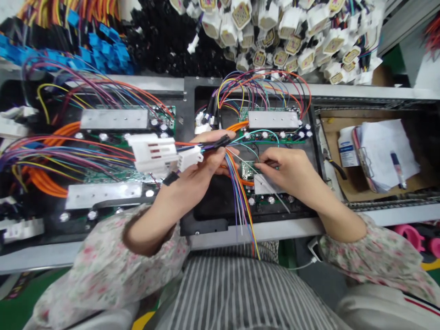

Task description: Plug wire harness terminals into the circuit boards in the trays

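Note:
My left hand (197,176) is wrapped round a wire harness whose white connectors (156,155) stick out to the left. Its loose coloured wires (240,197) hang down over the fixture's front edge. With fingers pinched together, my right hand (292,172) is at the lower circuit board (248,169), beside thin wires that run over from the harness; its fingertips hide what they hold. Above both hands lies the upper circuit board (273,120), with a metal bar and coloured wires arching behind it.
Two wired boards (113,119) lie at the left. Blue connectors (106,48) and white connectors (292,41) are piled along the back. The right compartment (332,137) holds papers (392,146), a marker (398,169) and a black-handled tool (336,167). A rail (292,228) runs along the front.

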The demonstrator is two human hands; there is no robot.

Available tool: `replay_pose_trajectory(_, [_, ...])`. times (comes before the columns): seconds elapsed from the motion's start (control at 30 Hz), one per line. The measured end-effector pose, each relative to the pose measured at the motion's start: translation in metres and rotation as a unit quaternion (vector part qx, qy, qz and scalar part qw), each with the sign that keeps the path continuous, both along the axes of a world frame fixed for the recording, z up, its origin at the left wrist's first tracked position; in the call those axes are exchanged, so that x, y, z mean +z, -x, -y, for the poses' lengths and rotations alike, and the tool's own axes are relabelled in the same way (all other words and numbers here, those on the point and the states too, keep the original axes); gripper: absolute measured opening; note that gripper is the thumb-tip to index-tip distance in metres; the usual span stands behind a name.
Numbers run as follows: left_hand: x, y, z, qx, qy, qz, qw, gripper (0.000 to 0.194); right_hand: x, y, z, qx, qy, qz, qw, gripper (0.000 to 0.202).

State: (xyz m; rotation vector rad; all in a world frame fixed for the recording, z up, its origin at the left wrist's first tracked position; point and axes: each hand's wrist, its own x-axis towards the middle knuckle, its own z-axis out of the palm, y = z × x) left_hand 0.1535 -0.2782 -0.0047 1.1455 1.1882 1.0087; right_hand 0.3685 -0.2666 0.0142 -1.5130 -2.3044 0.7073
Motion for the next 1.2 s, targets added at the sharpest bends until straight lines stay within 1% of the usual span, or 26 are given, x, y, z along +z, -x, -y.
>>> replay_pose_trajectory(0.07, [0.002,-0.002,0.0,-0.007,0.002,0.038,0.999,0.023,0.008,-0.003,0.003,-0.027,0.007,-0.012,1.0,0.013])
replay_pose_trajectory(0.1, [0.003,-0.003,-0.001,-0.012,0.004,0.055,0.998,0.022,0.013,-0.005,0.005,-0.03,0.018,-0.02,0.999,0.011])
replay_pose_trajectory(0.17, [0.004,-0.005,-0.002,-0.015,0.012,0.068,0.998,0.018,0.023,-0.011,0.007,-0.002,0.051,-0.014,0.999,0.008])
replay_pose_trajectory(0.2, [0.004,-0.006,-0.003,-0.012,0.02,0.074,0.997,0.017,0.027,-0.016,0.008,0.013,0.061,0.004,0.998,0.005])
replay_pose_trajectory(0.23, [0.004,-0.007,-0.003,-0.008,0.03,0.083,0.996,0.017,0.03,-0.02,0.008,0.015,0.063,0.027,0.998,0.001])
replay_pose_trajectory(0.27, [0.004,-0.008,-0.004,-0.005,0.038,0.093,0.995,0.018,0.033,-0.025,0.007,-0.005,0.054,0.045,0.998,0.007])
replay_pose_trajectory(0.3, [0.004,-0.009,-0.004,-0.007,0.045,0.104,0.994,0.02,0.034,-0.029,0.006,-0.04,0.04,0.048,0.997,0.011])
replay_pose_trajectory(0.37, [0.004,-0.011,-0.004,-0.015,0.062,0.124,0.99,0.021,0.032,-0.034,0.004,-0.111,0.015,0.018,0.994,0.011])
replay_pose_trajectory(0.4, [0.004,-0.011,-0.004,-0.022,0.074,0.131,0.988,0.021,0.03,-0.036,0.003,-0.128,0.013,-0.001,0.992,0.01])
replay_pose_trajectory(0.43, [0.005,-0.012,-0.004,-0.028,0.084,0.139,0.986,0.021,0.027,-0.036,0.002,-0.13,0.018,-0.018,0.991,0.009])
replay_pose_trajectory(0.57, [0.01,-0.014,-0.004,-0.039,0.105,0.15,0.982,0.03,0.013,-0.032,-0.001,-0.103,0.04,-0.026,0.994,0.007])
replay_pose_trajectory(0.67, [0.012,-0.015,-0.005,-0.047,0.093,0.138,0.985,0.037,0.008,-0.029,-0.002,-0.096,0.048,-0.015,0.994,0.006])
replay_pose_trajectory(0.8, [0.01,-0.013,-0.005,-0.063,0.072,0.141,0.985,0.031,0.009,-0.028,-0.004,-0.095,0.054,-0.009,0.994,0.007])
replay_pose_trajectory(0.97, [0.006,-0.012,-0.005,-0.062,0.087,0.158,0.982,0.026,0.006,-0.027,-0.004,-0.086,0.045,0.001,0.995,0.007])
replay_pose_trajectory(1.1, [0.004,-0.011,-0.005,-0.059,0.084,0.167,0.981,0.023,0.004,-0.026,-0.002,-0.067,0.019,0.045,0.997,0.009])
replay_pose_trajectory(1.2, [0.002,-0.01,-0.005,-0.068,0.063,0.16,0.983,0.021,0.005,-0.025,-0.003,-0.045,0.026,0.085,0.995,0.012])
